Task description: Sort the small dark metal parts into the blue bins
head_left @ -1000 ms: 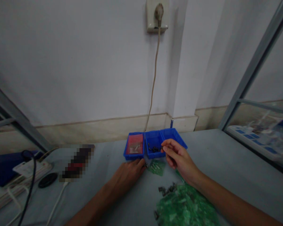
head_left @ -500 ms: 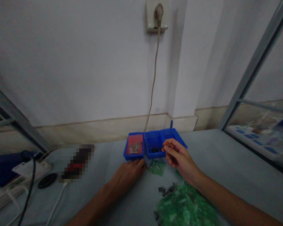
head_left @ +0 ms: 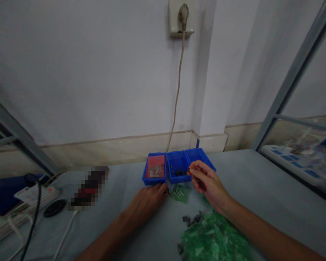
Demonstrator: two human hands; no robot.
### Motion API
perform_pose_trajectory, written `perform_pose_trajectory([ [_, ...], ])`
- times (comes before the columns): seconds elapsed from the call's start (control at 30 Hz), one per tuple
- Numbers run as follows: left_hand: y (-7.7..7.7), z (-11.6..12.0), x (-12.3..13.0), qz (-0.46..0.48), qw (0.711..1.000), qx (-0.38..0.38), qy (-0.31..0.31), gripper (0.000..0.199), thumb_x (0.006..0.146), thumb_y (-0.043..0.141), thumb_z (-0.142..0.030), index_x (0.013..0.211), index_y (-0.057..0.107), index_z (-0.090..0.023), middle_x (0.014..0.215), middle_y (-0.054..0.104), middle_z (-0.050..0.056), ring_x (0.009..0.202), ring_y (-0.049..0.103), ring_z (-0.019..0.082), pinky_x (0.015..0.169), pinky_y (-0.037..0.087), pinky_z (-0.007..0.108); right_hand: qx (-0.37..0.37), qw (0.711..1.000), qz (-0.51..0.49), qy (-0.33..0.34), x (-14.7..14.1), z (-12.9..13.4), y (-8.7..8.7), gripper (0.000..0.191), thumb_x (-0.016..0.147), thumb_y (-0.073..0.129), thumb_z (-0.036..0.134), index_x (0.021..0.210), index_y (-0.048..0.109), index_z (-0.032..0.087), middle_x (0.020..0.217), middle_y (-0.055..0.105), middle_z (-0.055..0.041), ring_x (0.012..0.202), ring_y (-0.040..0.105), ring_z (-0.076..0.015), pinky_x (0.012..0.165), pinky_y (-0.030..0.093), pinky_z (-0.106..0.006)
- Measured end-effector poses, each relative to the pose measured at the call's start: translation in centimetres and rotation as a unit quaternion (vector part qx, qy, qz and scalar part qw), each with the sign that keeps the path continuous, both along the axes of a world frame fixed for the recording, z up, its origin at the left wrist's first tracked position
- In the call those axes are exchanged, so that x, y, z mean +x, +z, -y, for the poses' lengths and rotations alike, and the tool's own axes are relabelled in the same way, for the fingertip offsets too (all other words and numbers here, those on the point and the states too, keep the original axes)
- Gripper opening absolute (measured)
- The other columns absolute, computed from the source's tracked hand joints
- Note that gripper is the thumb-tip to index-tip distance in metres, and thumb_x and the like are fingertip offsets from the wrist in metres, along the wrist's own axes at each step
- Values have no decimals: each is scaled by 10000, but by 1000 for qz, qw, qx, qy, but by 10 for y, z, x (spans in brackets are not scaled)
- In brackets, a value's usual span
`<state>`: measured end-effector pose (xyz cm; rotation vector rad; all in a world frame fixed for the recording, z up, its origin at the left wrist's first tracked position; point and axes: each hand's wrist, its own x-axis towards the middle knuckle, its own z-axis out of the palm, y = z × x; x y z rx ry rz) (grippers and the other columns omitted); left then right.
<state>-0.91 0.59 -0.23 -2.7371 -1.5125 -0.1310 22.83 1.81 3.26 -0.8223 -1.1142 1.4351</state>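
Note:
My right hand [head_left: 208, 183] hovers by the front of the right and middle blue bins, thumb and fingertips pinched on a small dark part [head_left: 188, 170] too tiny to name. Resting on the table in front of the left bin, my left hand [head_left: 153, 195] has its fingers curled together; whatever they hold is mostly hidden. Just right of its fingertips lies a small green bag [head_left: 180, 194] with several slim metal pieces in it. Several small dark parts [head_left: 176, 172] sit in the middle blue bin [head_left: 177, 158]. The left blue bin [head_left: 145, 174] contains a pink bag [head_left: 156, 161].
A heap of green bags [head_left: 213, 241] lies below my right forearm, with loose dark metal parts [head_left: 192, 218] beside it. The right blue bin [head_left: 199, 155] stands against the middle one. At left are a black round object [head_left: 54, 208], cables and a power strip [head_left: 5, 230].
Both hands stay almost in place. My right hand has shifted very slightly right, fingertips still pinched.

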Motion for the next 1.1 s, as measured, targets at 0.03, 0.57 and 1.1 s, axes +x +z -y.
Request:
perform_pose_trajectory([
  [0.03,0,0,0,-1,1000,-1,0,213,1053,397,-328,1197,534,-250,1048,701,40,901,698,208,720,548,286,-2,1000,1,0,0,0,0,169,861,689,348,914,606,211,807,628,1,480,406,-66,384,274,-171],
  [0.57,-1,1,0,5,1000,0,-5,196,1053,390,-306,1183,527,-253,1061,695,33,899,697,215,719,552,306,-29,999,-36,18,0,-4,-6,225,869,689,402,978,617,219,560,452,73,426,335,-70,386,240,-184],
  [1.1,1,1,0,12,1000,4,-7,215,1057,381,-332,1164,543,-239,1017,702,43,860,701,210,697,549,296,25,1000,2,1,0,-1,-2,180,822,720,300,966,645,223,734,509,33,516,391,-82,399,281,-179],
])
